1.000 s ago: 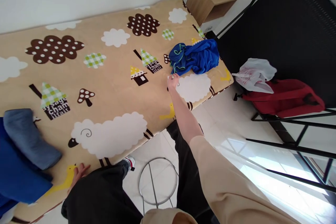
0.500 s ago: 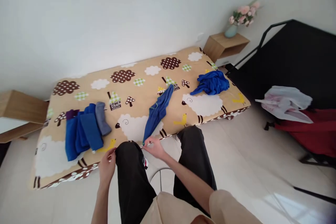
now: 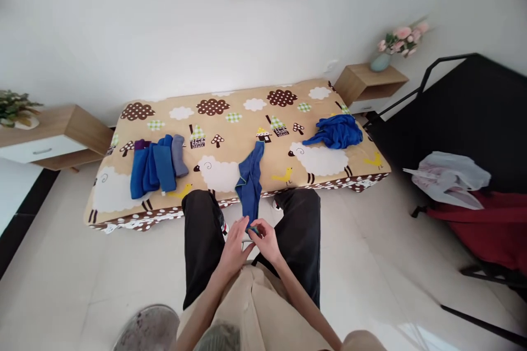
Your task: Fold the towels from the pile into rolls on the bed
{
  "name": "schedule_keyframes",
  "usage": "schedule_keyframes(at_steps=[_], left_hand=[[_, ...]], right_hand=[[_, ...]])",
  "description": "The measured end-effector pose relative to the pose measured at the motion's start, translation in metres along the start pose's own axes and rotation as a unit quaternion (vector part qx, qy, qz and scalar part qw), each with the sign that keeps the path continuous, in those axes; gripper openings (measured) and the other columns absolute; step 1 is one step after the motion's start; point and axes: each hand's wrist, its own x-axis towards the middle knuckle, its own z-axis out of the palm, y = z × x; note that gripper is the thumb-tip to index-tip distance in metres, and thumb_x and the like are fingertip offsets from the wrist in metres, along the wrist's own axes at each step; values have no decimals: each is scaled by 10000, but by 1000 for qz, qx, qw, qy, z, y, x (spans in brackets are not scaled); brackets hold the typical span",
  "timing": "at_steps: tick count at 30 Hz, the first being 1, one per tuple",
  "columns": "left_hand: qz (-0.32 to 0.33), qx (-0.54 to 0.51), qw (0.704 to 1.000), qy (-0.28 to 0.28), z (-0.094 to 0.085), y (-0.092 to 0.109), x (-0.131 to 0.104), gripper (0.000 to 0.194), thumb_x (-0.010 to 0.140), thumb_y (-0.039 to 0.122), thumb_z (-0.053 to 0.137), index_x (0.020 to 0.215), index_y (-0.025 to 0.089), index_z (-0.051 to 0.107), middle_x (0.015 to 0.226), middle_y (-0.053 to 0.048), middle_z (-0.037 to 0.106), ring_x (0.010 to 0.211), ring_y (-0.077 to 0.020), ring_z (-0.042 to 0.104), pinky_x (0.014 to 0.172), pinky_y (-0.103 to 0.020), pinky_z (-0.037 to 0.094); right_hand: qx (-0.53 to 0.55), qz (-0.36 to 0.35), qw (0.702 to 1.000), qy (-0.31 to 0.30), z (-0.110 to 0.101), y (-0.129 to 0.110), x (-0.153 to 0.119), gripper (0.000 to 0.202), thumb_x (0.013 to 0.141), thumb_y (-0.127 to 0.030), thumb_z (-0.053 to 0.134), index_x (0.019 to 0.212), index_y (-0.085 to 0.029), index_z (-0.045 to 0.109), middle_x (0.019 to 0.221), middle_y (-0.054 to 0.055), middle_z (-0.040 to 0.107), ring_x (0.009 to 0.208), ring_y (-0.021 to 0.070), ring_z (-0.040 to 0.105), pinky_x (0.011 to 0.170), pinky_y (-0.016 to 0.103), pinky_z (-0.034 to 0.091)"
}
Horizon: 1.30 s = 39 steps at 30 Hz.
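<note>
A long, loosely bunched blue towel (image 3: pixel 250 173) lies over the bed's front edge, its near end hanging toward me between my knees. My right hand (image 3: pixel 265 240) pinches that near end, where a bit of green edging shows. Beside it my left hand (image 3: pixel 234 247) has its fingers stretched out against the towel's end, the thumb apart from them. Folded blue towels (image 3: pixel 152 167) stand side by side on the left of the bed, with a purple one and a grey-blue one among them. A crumpled blue heap of cloth (image 3: pixel 337 131) rests on the right.
The low bed (image 3: pixel 230 145) has a beige sheet printed with sheep. Nightstands (image 3: pixel 88 131) stand at both ends, the right one bearing a vase (image 3: pixel 380 62) of pink flowers. To the right are a black frame (image 3: pixel 465 98), a plastic bag (image 3: pixel 450 173) and red fabric (image 3: pixel 486 225).
My right hand has drawn the towel's near end off the bed edge toward my body. My left hand has come over from the left knee to meet it. The view has shifted left.
</note>
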Motion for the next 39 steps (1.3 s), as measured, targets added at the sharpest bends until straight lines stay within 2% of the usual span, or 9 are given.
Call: schedule_keyframes(at_steps=[5,9,16,21,25,31,34,37,39], left_hand=[[16,-83,991,-107,-9,9,29,316,943,217,610,1250,226,683,1264,-106,721,1239,-272,649,1129,-473,497],[27,-44,991,-125,-10,13,30,119,969,238,592,1032,229,693,1055,-84,728,1059,-267,662,974,-437,508],[-1,36,988,-151,1,5,10,80,905,140,610,941,207,636,1032,-88,709,1020,-277,667,935,-422,493],[-50,58,987,-139,-13,-12,13,179,879,98,590,1012,206,642,1078,-91,697,1050,-274,671,969,-411,512],[-86,64,991,-84,-39,-30,27,283,803,27,528,1003,201,628,1092,-101,661,1057,-259,656,961,-373,532],[-72,77,994,-9,-100,-53,72,387,722,-4,464,996,204,640,1133,-109,651,1120,-257,642,1024,-370,515],[-72,94,993,6,-138,-62,96,287,772,86,494,988,210,637,1092,-105,671,1047,-269,654,997,-385,509],[-64,122,990,-15,-176,-66,114,65,779,234,564,843,225,567,888,-65,647,873,-261,631,859,-363,507],[-45,132,989,-41,-199,-63,122,122,771,313,599,775,232,508,810,-47,628,799,-246,607,795,-337,482]], right_hand=[[9,-49,998,31,-10,-26,-15,146,822,-380,739,806,-240,704,808,35,710,694,189,614,623,307,494],[16,-75,995,65,-30,-49,-18,157,844,-390,753,764,-258,725,743,20,670,690,199,601,644,329,494],[0,-107,991,80,-60,-74,-31,122,911,-378,748,840,-296,803,749,1,630,670,166,538,621,304,418],[12,-148,973,177,-85,-91,-28,198,880,-433,784,784,-261,761,733,1,593,673,154,522,620,289,414],[10,-188,954,233,-116,-116,-16,254,821,-473,825,756,-241,744,703,0,569,662,150,520,618,294,417],[-48,-262,939,216,-174,-159,19,179,786,-416,862,800,-248,801,732,21,622,676,157,555,595,292,432],[-59,-267,927,255,-201,-178,38,258,777,-458,861,899,-236,814,763,25,636,617,143,534,531,281,418],[-91,-279,921,257,-222,-196,56,330,790,-489,844,997,-233,820,824,42,682,647,161,581,558,304,467],[-136,-298,912,247,-230,-206,66,328,807,-489,834,1012,-234,828,862,54,714,738,192,641,641,333,516]])
